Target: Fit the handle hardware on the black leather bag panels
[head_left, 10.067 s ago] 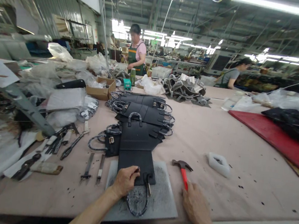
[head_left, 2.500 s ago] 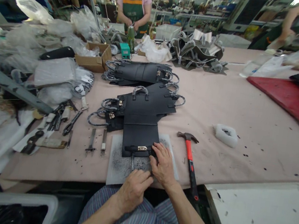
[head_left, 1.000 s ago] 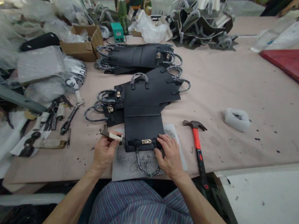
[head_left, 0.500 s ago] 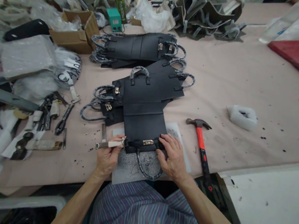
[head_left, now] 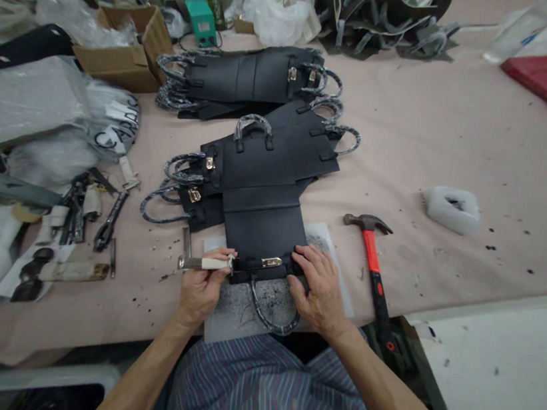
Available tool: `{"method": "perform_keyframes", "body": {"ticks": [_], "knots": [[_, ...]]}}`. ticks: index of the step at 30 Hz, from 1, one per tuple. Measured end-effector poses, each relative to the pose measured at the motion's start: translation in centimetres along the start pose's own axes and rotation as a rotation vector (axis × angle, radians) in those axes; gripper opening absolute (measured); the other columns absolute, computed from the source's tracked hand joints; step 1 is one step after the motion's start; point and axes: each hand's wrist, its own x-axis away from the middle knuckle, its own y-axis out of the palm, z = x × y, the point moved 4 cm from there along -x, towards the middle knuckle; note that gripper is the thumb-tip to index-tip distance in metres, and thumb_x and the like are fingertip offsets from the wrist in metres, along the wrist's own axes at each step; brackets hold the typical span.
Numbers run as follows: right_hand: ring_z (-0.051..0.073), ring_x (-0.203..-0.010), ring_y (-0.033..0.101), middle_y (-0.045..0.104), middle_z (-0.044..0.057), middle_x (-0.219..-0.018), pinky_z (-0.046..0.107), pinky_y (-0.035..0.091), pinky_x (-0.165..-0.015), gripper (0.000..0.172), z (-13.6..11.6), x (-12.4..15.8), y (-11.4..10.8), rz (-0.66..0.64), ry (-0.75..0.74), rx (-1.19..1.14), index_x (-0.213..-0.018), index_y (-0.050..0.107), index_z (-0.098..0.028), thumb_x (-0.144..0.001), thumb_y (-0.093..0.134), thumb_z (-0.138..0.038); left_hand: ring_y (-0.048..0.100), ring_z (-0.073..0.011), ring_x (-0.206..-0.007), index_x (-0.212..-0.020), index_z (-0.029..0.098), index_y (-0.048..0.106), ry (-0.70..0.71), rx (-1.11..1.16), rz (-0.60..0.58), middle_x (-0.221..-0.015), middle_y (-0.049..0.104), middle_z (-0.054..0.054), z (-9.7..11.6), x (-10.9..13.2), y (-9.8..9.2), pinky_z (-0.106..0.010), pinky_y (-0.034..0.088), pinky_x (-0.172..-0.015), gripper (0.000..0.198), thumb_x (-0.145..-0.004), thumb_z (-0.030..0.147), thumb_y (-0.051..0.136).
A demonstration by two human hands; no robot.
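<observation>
A black leather bag panel [head_left: 264, 231] lies in front of me, with a gold clasp on its strap and a wrapped loop handle [head_left: 270, 326] hanging toward me. My left hand [head_left: 198, 296] pinches an L-shaped metal tool with a white-wrapped shaft [head_left: 208, 263]. The tool's tip meets the panel's left edge by the strap end. On the right edge, my right hand [head_left: 318, 291] grips the panel at the other strap end, thumb and fingers around it. Beneath is a pale, speckled board [head_left: 234, 311].
A claw hammer [head_left: 372, 258] with a red and black handle lies to my right, near a white ring-shaped roll [head_left: 453, 210]. More black bag panels [head_left: 239, 79] are stacked behind. Hand tools [head_left: 111, 220] and a mallet [head_left: 73, 271] lie left, beside a cardboard box [head_left: 121, 60] and plastic-wrapped bundles.
The camera view has shifted slightly. The white-wrapped tool in my left hand has turned a little and its tip sits against the panel's edge. My right hand keeps its place on the panel.
</observation>
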Motion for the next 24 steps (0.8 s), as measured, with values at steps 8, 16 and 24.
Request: {"method": "perform_keyframes", "body": {"ticks": [8, 16, 24], "knots": [[0.032, -0.139, 0.046, 0.059, 0.012, -0.142, 0.056, 0.032, -0.118, 0.037, 0.0, 0.0, 0.0, 0.008, -0.004, 0.005, -0.13, 0.058, -0.019, -0.095, 0.056, -0.028, 0.074, -0.0211, -0.102, -0.1, 0.02, 0.067, -0.004, -0.047, -0.03, -0.111, 0.075, -0.007, 0.3, -0.4, 0.3, -0.041, 0.06, -0.096, 0.007, -0.094, 0.019, 0.064], [0.032, -0.139, 0.047, 0.06, 0.012, -0.141, 0.057, 0.033, -0.118, 0.038, 0.1, 0.0, 0.1, 0.019, -0.007, -0.008, -0.131, 0.059, -0.019, -0.094, 0.056, -0.029, 0.074, -0.0218, -0.099, -0.094, 0.019, 0.068, -0.016, -0.121, -0.066, -0.107, 0.076, -0.008, 0.7, -1.2, 0.2, -0.04, 0.06, -0.094, 0.007, -0.093, 0.024, 0.064], [0.032, -0.139, 0.047, 0.06, 0.011, -0.141, 0.056, 0.032, -0.118, 0.039, 0.0, 0.0, -0.1, 0.023, 0.006, -0.019, -0.131, 0.059, -0.02, -0.094, 0.056, -0.029, 0.074, -0.0212, -0.098, -0.095, 0.019, 0.068, -0.078, -0.101, -0.09, -0.107, 0.076, -0.008, 0.4, -1.4, 0.0, -0.038, 0.06, -0.092, 0.01, -0.095, 0.026, 0.061]]}}
